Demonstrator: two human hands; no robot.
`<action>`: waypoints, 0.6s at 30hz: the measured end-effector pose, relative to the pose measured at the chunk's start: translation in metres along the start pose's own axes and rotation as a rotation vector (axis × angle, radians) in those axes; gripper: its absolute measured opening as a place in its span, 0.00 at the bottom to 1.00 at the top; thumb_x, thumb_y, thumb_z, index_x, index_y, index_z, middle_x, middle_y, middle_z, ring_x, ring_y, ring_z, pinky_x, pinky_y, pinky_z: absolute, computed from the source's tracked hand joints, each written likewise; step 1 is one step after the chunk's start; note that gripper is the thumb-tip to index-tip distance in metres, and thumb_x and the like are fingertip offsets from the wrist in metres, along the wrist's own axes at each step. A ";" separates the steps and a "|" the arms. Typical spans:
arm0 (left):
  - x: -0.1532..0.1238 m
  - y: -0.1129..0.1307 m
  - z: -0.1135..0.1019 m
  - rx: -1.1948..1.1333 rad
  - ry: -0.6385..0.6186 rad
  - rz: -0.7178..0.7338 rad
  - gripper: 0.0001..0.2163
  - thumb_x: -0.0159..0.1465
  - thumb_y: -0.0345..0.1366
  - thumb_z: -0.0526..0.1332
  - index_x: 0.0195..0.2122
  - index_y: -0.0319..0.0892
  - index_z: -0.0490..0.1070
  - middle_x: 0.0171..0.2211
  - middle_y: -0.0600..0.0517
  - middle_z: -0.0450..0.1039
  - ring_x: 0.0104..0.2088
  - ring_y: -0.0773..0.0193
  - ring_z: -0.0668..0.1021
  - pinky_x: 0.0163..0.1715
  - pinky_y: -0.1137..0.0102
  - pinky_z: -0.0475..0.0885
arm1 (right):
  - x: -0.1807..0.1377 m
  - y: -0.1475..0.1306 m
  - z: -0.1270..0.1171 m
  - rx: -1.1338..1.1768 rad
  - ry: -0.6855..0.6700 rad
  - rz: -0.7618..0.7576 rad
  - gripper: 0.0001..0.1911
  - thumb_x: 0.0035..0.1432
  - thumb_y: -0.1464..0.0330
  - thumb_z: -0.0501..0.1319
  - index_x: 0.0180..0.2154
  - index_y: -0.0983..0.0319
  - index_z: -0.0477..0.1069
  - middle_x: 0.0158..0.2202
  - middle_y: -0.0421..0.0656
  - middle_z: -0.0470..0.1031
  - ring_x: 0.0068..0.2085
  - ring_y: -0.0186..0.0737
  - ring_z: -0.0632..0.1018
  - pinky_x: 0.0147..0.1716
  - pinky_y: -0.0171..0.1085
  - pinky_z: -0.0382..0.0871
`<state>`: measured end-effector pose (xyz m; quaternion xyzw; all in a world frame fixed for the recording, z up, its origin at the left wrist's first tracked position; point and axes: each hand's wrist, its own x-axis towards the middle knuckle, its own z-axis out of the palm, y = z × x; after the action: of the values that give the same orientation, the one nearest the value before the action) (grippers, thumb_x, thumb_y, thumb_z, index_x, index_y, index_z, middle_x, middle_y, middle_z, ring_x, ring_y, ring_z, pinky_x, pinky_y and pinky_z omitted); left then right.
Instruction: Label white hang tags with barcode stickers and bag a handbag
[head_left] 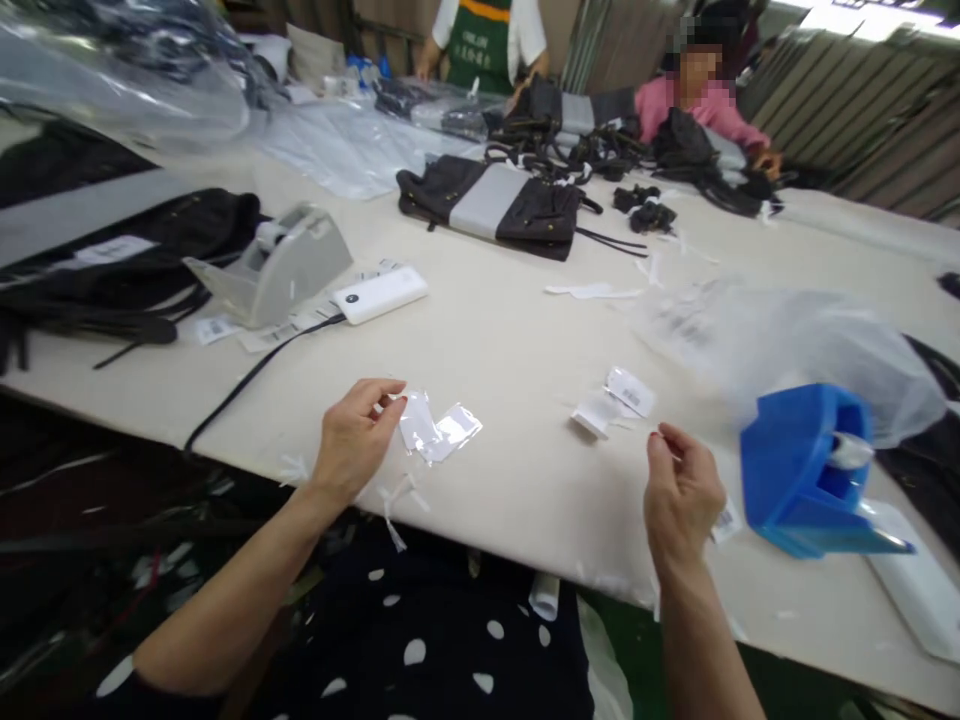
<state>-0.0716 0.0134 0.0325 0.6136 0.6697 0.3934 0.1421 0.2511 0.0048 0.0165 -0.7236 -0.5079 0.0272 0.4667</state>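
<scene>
My left hand [354, 438] is closed in a pinch at the near edge of the table, its fingertips on the left edge of a small white card in clear film [420, 425]. A second glossy white card [457, 430] overlaps it on the right. My right hand [681, 492] has its fingers curled and its thumb close to the index finger; what they hold, if anything, is too small to make out. Just beyond it lie a printed white tag [630, 390] and a folded white tag [596, 414]. A barcode label [725, 522] shows partly behind my right wrist.
A blue tape dispenser [806, 470] stands at right, near a clear plastic bag [772, 335]. At left are a grey tape dispenser [289, 265], a white power bank [381, 294] with a black cable, and dark bags [112, 235]. A black-and-grey bag [491, 205] lies farther back. Two people work across the table.
</scene>
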 end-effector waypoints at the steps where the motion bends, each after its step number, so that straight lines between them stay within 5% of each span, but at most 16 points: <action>1: 0.000 -0.009 -0.005 0.065 -0.049 0.029 0.09 0.58 0.36 0.56 0.37 0.40 0.72 0.36 0.50 0.73 0.35 0.63 0.73 0.36 0.69 0.69 | -0.013 -0.009 0.003 0.035 -0.044 -0.070 0.16 0.56 0.61 0.55 0.41 0.65 0.70 0.38 0.49 0.73 0.35 0.40 0.73 0.37 0.41 0.68; 9: 0.004 -0.034 0.003 0.349 -0.362 0.228 0.18 0.57 0.32 0.55 0.50 0.43 0.67 0.51 0.46 0.64 0.51 0.53 0.65 0.49 0.57 0.63 | -0.077 -0.052 0.042 0.291 -0.436 -0.400 0.09 0.58 0.73 0.53 0.40 0.61 0.68 0.38 0.46 0.72 0.40 0.38 0.73 0.38 0.38 0.70; 14: 0.029 -0.048 -0.002 0.290 -0.485 0.100 0.23 0.53 0.36 0.58 0.52 0.41 0.65 0.50 0.44 0.63 0.49 0.53 0.67 0.50 0.60 0.63 | -0.085 -0.052 0.044 0.323 -0.476 -0.372 0.08 0.58 0.74 0.53 0.39 0.62 0.68 0.37 0.45 0.72 0.39 0.37 0.73 0.39 0.38 0.70; 18: 0.043 -0.054 0.003 0.267 -0.440 -0.066 0.20 0.52 0.38 0.59 0.47 0.39 0.68 0.41 0.46 0.65 0.41 0.58 0.72 0.46 0.64 0.67 | -0.089 -0.054 0.043 0.335 -0.500 -0.339 0.08 0.58 0.72 0.53 0.38 0.61 0.69 0.36 0.45 0.72 0.39 0.37 0.74 0.39 0.37 0.70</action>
<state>-0.1170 0.0582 0.0049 0.6755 0.6883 0.1538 0.2151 0.1477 -0.0322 -0.0084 -0.5131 -0.7079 0.2087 0.4382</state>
